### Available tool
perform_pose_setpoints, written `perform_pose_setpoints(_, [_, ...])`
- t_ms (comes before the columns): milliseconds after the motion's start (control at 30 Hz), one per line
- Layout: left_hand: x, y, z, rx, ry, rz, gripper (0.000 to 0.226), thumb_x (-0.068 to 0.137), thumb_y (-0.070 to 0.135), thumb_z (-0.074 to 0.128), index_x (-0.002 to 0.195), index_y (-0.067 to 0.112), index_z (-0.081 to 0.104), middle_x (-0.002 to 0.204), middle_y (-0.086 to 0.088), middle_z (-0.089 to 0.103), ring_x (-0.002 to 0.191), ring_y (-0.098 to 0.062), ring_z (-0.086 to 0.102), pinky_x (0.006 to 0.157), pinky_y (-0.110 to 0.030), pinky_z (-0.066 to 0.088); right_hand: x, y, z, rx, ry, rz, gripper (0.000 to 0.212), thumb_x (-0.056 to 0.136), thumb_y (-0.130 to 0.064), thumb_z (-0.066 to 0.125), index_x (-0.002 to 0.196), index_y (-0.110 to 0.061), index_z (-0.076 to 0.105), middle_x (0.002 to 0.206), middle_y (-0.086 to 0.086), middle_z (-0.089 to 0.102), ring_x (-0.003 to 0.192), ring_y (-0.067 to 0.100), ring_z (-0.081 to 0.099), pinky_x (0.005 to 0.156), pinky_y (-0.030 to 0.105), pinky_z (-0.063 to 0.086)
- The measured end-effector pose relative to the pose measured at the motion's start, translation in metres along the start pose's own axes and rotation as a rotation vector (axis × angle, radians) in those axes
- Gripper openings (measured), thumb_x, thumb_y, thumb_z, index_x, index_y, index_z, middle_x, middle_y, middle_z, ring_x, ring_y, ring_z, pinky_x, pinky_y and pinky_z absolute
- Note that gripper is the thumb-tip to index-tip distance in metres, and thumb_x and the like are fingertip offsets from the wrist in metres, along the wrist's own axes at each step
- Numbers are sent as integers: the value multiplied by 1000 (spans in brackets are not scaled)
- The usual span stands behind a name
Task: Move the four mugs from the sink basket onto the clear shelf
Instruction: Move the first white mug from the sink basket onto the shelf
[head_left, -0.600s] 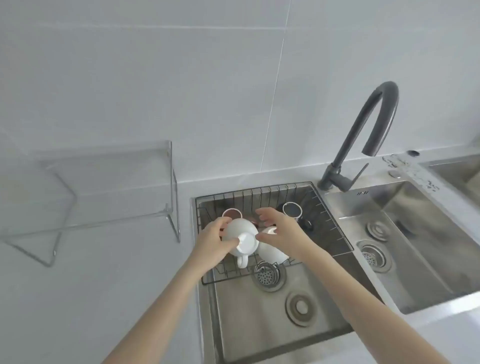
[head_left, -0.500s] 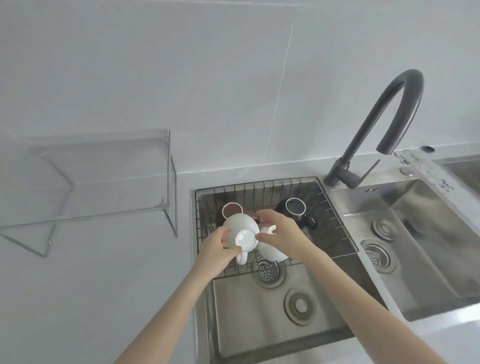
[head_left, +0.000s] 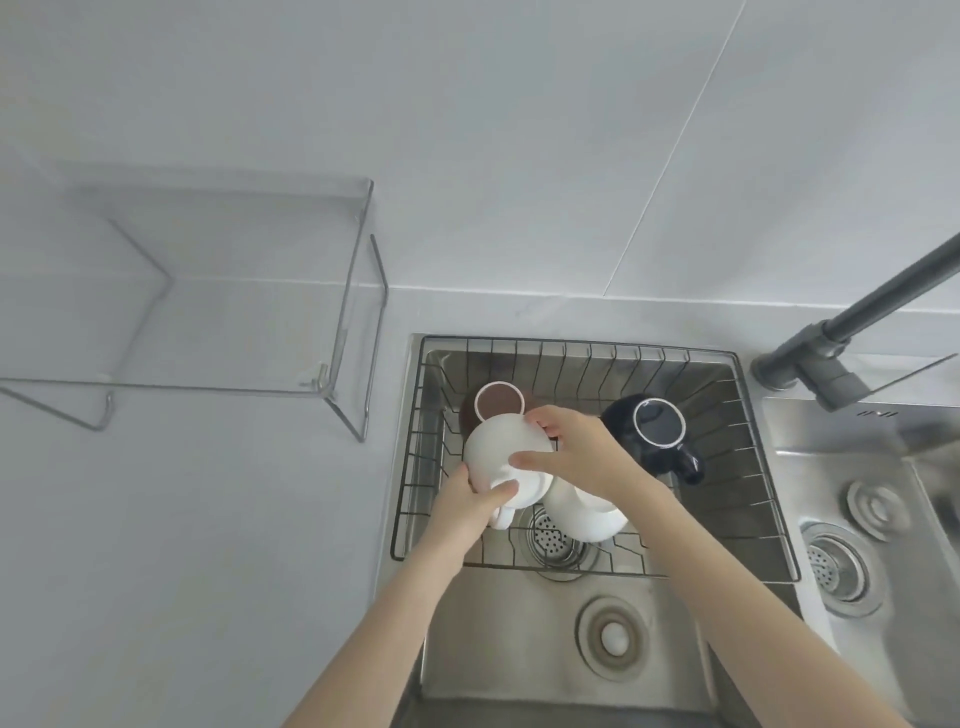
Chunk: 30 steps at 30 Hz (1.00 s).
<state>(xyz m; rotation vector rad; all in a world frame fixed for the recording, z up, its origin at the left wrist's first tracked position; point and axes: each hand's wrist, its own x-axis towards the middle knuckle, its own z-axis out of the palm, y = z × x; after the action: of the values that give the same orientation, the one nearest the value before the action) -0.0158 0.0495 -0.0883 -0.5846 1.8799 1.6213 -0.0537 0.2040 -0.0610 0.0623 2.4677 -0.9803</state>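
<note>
Two bare forearms are reaching in from the near edge, over the steel sink, whose floor is showing a round drain cap and a perforated strainer. The left hand is curling around the lower side of a white mug, thumb pressing on its wall just above the small handle, which is pointing toward the person. The right hand is gripping the same mug from the other side, thumb laid across its side and fingers hooking over the far edge; so both hands are closing on it. That mug is tipping on its side, glossy and plain, above the wire sink basket. Under the right wrist, a second white mug is lying in the basket, touching the first. Further back, a brown mug with a pale rim is sitting upside down, partly hidden behind the held mug. To the right, well apart from it, a dark navy mug with a white ring on its base is resting upside down too, handle pointing near-right. No writing is showing on any mug; the small marks by the dark tap are too blurred to read. Off to the left, on the grey counter, the clear shelf is standing against the tiled wall, nothing on it.
</note>
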Motion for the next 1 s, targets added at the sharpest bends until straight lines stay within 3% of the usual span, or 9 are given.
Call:
perform_pose_setpoints(133, [1, -6, 5, -76, 29, 54, 51, 61, 25, 64, 110, 14, 53, 100, -3, 66, 88, -13, 61, 64, -18, 44, 0, 5, -1, -42, -24, -41, 68, 69, -46, 71, 129, -23, 51, 127, -1, 58, 118, 20, 52, 100, 37, 41])
perform_pose_setpoints(367, [-8, 0, 6, -127, 123, 125, 25, 75, 16, 68, 98, 8, 62, 85, 0, 69, 77, -10, 64, 57, -5, 46, -6, 7, -2, 161, 69, -20, 61, 67, -42, 75, 124, -26, 58, 122, -2, 65, 113, 17, 58, 101, 34, 43])
perform_pose_setpoints(467, [-22, 18, 2, -120, 164, 158, 22, 73, 19, 72, 89, 5, 66, 73, -1, 69, 67, -11, 64, 59, -10, 46, -13, -4, -14, 212, 104, -55, 60, 64, -45, 75, 119, -26, 62, 116, -3, 69, 109, 16, 62, 100, 38, 46])
perform_pose_setpoints(533, [-34, 35, -4, -96, 190, 178, 30, 64, 33, 74, 81, 9, 68, 70, -7, 69, 70, -19, 63, 70, -24, 52, -18, -20, -25, 236, 145, -81, 55, 65, -42, 76, 117, -24, 65, 111, -3, 71, 106, 15, 63, 97, 34, 48])
perform_pose_setpoints(600, [-53, 56, -14, -74, 220, 218, 37, 55, 45, 71, 74, 13, 68, 72, -11, 70, 72, -21, 63, 82, -40, 54, -25, -45, -40, 279, 189, -121, 51, 66, -36, 78, 113, -21, 66, 108, -1, 71, 104, 14, 64, 92, 28, 50])
perform_pose_setpoints(667, [-75, 78, -25, -94, 234, 263, 40, 54, 50, 69, 73, 15, 70, 78, -16, 71, 76, -23, 66, 86, -45, 53, -34, -78, -56, 311, 237, -191, 46, 66, -32, 79, 109, -20, 67, 104, -3, 70, 101, 13, 65, 90, 28, 51])
perform_pose_setpoints(800, [-117, 119, -64, -220, 250, 361, 34, 68, 43, 69, 78, 11, 71, 87, -17, 74, 88, -26, 70, 83, -39, 57, -49, -158, -77, 311, 311, -372, 41, 66, -37, 77, 104, -23, 70, 100, -10, 70, 100, 12, 65, 94, 34, 50])
perform_pose_setpoints(1000, [-134, 146, -164, -469, 295, 320, 42, 79, 29, 65, 97, -9, 64, 102, -27, 69, 94, -31, 69, 79, -29, 58, -20, -273, -53, 174, 255, -552, 43, 71, -42, 72, 106, -17, 70, 107, 2, 73, 102, 18, 64, 95, 36, 48])
